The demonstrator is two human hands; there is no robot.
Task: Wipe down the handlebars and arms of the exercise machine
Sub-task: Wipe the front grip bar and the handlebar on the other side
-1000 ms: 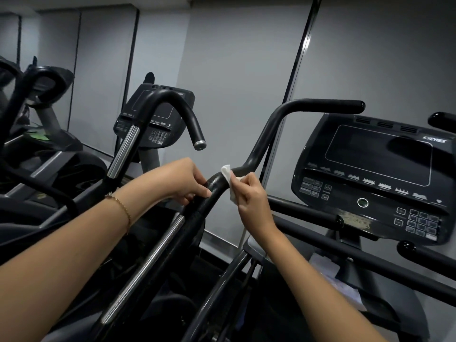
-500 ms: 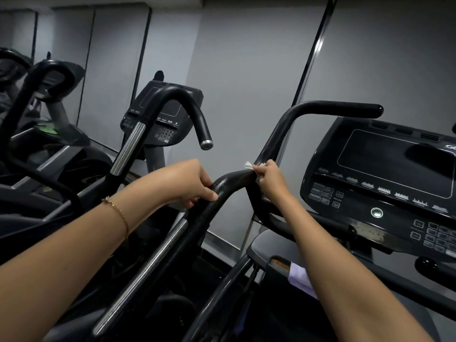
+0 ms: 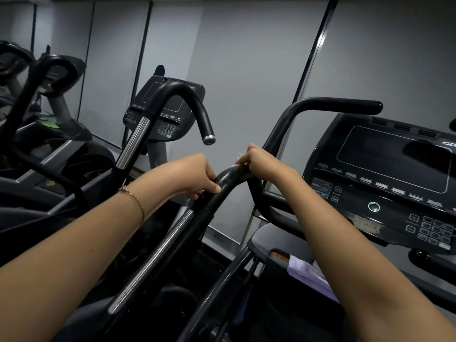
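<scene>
A black curved handlebar arm [image 3: 229, 178] of the exercise machine rises from the lower middle, with a chrome strip [image 3: 158, 257] lower down. My left hand [image 3: 197, 176] grips this arm just below its bend. My right hand [image 3: 261, 161] is curled over the bend higher up, pressing a small white wipe [image 3: 239, 157] against it; only the wipe's edge shows above my fingers. The upper handlebar [image 3: 340, 104] runs rightward behind my right hand.
The machine's black console [image 3: 389, 174] with screen and keypad stands at right. A second machine with a hooked handlebar [image 3: 197, 107] and console [image 3: 167, 104] stands at centre left, and more equipment at far left. A lilac cloth [image 3: 308, 272] lies in the tray below the console.
My right hand has moved with the wipe from the side of the arm up onto its bend, closing over it. My left hand has kept its grip. The view shifted slightly.
</scene>
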